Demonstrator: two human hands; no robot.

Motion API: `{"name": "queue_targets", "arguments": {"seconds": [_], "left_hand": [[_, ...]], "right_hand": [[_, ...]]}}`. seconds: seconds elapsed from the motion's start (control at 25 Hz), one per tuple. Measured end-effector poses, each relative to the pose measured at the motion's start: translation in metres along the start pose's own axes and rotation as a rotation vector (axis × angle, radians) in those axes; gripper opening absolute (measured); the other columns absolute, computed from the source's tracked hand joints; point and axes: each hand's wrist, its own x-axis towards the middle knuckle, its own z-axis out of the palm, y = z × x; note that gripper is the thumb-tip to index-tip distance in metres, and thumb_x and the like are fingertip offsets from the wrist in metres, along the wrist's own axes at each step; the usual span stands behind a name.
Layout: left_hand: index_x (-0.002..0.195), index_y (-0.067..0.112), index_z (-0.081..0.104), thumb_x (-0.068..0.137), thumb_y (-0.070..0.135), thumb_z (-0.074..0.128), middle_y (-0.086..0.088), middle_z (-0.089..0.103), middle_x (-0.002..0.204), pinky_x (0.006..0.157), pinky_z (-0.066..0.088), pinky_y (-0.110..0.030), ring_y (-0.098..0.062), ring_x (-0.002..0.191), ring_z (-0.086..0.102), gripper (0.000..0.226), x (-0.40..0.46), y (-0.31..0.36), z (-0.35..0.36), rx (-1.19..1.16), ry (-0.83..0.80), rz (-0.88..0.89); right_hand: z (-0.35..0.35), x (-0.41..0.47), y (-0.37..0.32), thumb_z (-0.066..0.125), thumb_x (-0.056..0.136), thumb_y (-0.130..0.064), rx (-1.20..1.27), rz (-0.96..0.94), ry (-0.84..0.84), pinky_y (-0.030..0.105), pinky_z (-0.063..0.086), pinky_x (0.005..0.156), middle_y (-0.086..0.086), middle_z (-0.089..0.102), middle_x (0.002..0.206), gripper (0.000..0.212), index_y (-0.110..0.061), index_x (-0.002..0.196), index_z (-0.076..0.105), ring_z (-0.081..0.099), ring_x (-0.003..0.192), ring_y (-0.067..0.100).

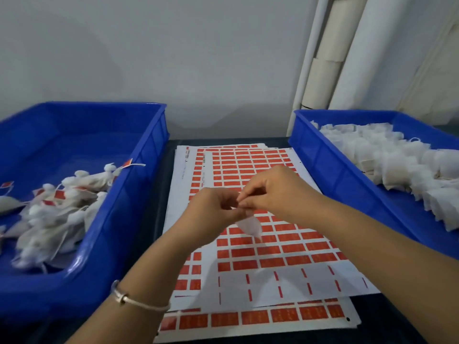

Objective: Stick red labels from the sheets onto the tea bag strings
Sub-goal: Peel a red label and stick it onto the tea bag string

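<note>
A tea bag (249, 225) is held up over the label sheets (258, 244), in the middle of the dark table (387, 319), and it hangs down from the fingers. It is pinched at its top by the left hand (213, 209), whose fingers are curled in. The right hand (268, 189) is met with it there, fingertips pinched together at the same spot. The string is most likely held there, but it is too small and blurred to be seen, and so is any red label. Finished bags with red tags are piled in the left blue bin (139, 194). Plain bags are kept in the right blue bin (330, 170). From here, the label could be folded crooked if the string is not laid in its middle. It could also be stuck to a fingertip and pulled away. The thin bag could be torn if it is tugged too hard.
</note>
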Motion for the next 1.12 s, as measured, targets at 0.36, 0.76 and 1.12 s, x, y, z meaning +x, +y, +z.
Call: {"name": "queue_targets", "arguments": {"seconds": [0.36,0.76,1.12], "left_hand": [[0.095,0.028,0.074,0.083,0.038,0.067,0.024,0.059,0.067,0.045,0.042,-0.009,-0.006,0.063,0.063,0.017,0.001,-0.035,0.025,0.140,0.161,-0.260],[0.121,0.040,0.055,0.082,0.045,0.065,0.026,0.046,0.100,0.047,0.035,-0.004,0.003,0.072,0.055,0.041,0.002,0.007,0.048,0.128,0.343,0.009],[0.064,0.035,0.068,0.084,0.036,0.059,0.012,0.066,0.060,0.051,0.046,-0.007,-0.001,0.056,0.061,0.022,-0.010,0.014,0.037,-0.364,0.344,-0.012]], "right_hand": [[-0.005,-0.020,0.021,0.064,0.086,-0.005,-0.131,-0.094,0.346,0.004,0.039,0.055,-0.017,0.054,0.073,0.032,-0.032,0.078,0.051,0.056,0.067,0.003],[-0.034,-0.023,0.020,0.065,0.085,-0.009,-0.092,-0.174,0.413,-0.004,0.040,0.060,-0.022,0.053,0.069,0.034,-0.037,0.074,0.050,0.057,0.067,-0.007],[0.022,-0.038,0.022,0.057,0.080,-0.060,0.488,0.138,0.342,0.007,0.044,0.058,-0.031,0.053,0.098,0.013,-0.051,0.086,0.050,0.058,0.087,-0.003]]}}
